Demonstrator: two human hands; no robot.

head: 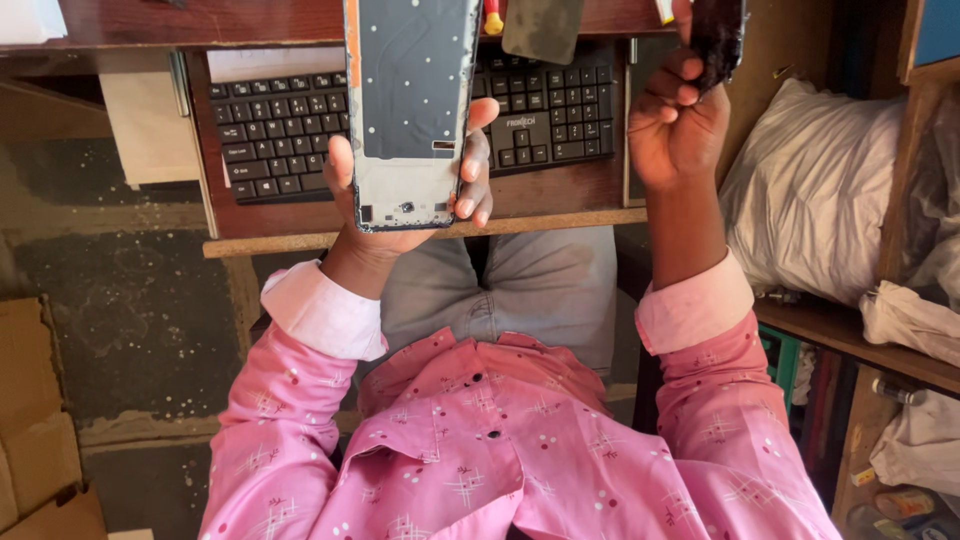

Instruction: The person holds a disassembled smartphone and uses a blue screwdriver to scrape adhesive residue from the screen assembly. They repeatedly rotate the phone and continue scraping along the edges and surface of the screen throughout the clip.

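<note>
An opened phone frame is clamped upright in the left hand, a dark brush-like tool gripped in the right hand, cleaning seemingly unfinished

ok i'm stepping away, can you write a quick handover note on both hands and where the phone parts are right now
Left hand: holds an opened phone frame upright from below, bare inner side facing the camera, fingers wrapped round its right edge.
Right hand: closed on a dark flat piece, raised near the desk edge; what the piece is cannot be told.
Nearby: a black keyboard sits on the pull-out tray behind the frame; another dark flat part lies on the desk above it.
Done: the frame is open, with no screen or cover on the side shown.
Left: both parts are in hand, neither set down nor joined.
</note>
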